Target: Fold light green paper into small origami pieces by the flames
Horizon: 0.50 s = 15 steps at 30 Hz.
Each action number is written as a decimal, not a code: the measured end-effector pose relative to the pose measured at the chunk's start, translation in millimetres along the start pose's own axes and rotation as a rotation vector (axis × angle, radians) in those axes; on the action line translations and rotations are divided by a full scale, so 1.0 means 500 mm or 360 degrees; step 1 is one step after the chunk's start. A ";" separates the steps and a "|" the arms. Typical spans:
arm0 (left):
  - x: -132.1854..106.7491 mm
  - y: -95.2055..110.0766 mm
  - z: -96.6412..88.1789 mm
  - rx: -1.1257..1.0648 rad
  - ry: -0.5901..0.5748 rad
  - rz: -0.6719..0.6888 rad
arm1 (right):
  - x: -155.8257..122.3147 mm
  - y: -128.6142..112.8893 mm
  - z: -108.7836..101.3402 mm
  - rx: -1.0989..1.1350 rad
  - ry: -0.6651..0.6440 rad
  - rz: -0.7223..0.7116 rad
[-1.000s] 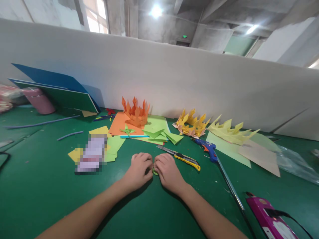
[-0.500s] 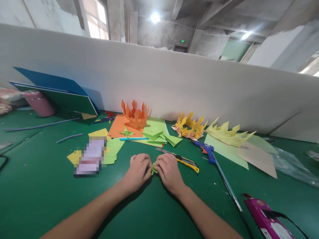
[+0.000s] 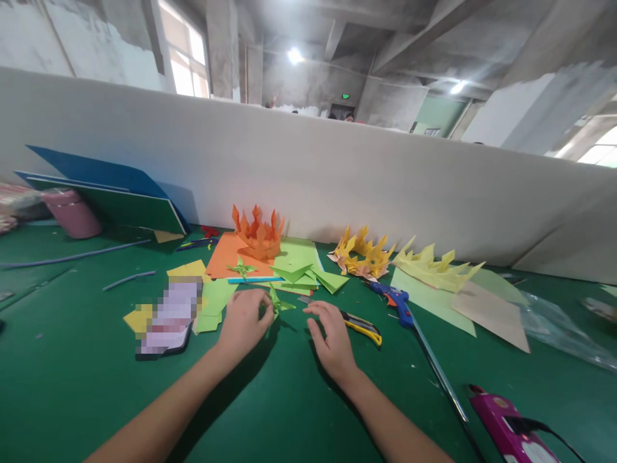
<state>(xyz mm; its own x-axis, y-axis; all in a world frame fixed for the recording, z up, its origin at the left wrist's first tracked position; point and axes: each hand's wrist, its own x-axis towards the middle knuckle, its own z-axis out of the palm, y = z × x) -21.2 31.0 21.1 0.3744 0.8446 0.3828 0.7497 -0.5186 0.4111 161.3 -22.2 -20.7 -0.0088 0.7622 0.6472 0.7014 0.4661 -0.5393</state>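
A green folded-paper flower (image 3: 279,303) with pointed petals is pinched between the thumb and fingers of my left hand (image 3: 245,316), just above the table. My right hand (image 3: 330,333) is empty, its fingers apart and a little curled, to the right of the flower. Beside that hand lies a utility knife (image 3: 364,328) with a yellow and black handle; part of it is hidden behind the fingers. A similar green paper flower (image 3: 242,268) rests on the orange paper (image 3: 219,257) farther back.
An orange paper crown (image 3: 260,238), a yellow crown (image 3: 361,254) and a pale yellow crown strip (image 3: 438,270) stand along the white partition (image 3: 308,167). To the right lies a blue glue gun (image 3: 398,299) near a magenta power strip (image 3: 511,424). A phone (image 3: 173,315) lies at left.
My hands have moved apart. The left has carried the green paper flower left and slightly up, while the right has let go and opened. The view has tilted up a little.
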 end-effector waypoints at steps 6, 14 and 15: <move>0.053 -0.028 -0.039 0.0424 0.0123 -0.0267 | -0.002 -0.005 0.002 0.0017 -0.0066 -0.0004; 0.135 -0.102 -0.035 0.0615 0.0213 -0.0535 | 0.003 -0.013 0.002 0.0037 -0.0093 -0.0018; 0.140 -0.109 -0.033 0.0613 0.0235 -0.0545 | 0.003 -0.013 0.002 0.0039 -0.0097 -0.0019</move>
<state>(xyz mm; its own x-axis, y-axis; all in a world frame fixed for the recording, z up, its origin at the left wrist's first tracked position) -44.9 115.9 39.3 0.0134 0.9149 0.4035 0.9719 -0.1068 0.2099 155.9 -23.6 -16.5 -0.0611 0.7820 0.6203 0.6831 0.4859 -0.5452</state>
